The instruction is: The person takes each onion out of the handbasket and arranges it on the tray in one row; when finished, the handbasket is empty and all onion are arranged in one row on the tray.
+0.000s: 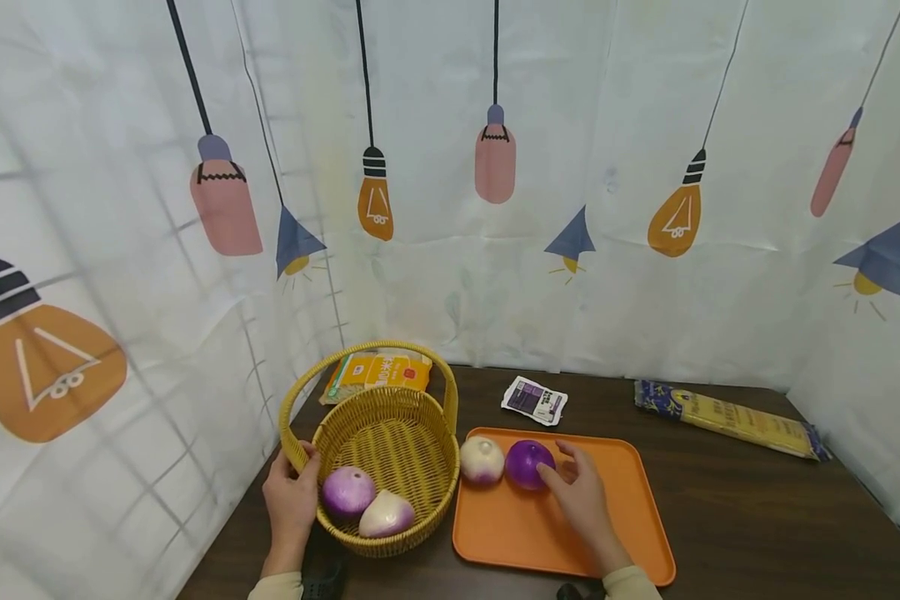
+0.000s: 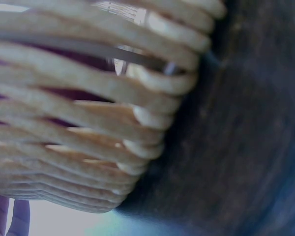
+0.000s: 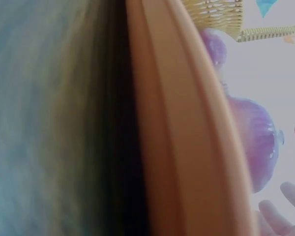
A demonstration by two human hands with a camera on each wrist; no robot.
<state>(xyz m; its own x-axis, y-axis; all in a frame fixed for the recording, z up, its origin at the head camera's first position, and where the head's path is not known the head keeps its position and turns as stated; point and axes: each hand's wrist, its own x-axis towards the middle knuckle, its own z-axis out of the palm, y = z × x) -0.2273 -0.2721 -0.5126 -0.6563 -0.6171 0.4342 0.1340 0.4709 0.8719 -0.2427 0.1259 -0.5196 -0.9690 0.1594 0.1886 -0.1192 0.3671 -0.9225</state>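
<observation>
At the left of the head view, my left hand [image 1: 292, 496] grips the yellow wicker basket [image 1: 386, 546] at its left side, where the arched handle meets the rim. Two purple-and-white onions, one [image 1: 348, 492] upright and another [image 1: 387, 514] tilted, lie inside. An orange tray [image 1: 525, 533] stands to the right of the basket. On it sit a whitish onion [image 1: 482, 460] and a deep purple onion [image 1: 529, 464]. My right hand [image 1: 581, 496] is just right of the purple onion, thumb and fingers spread. In the right wrist view, its fingertips [image 3: 273, 215] look apart from that onion.
Behind the basket lies a yellow-orange food packet [image 1: 378, 372]. A small purple-and-white sachet [image 1: 536, 400] is behind the tray, and a long yellow-and-blue package [image 1: 735, 422] lies at the back right. A printed white curtain [image 1: 435, 292] encloses the dark wooden table [image 1: 750, 517].
</observation>
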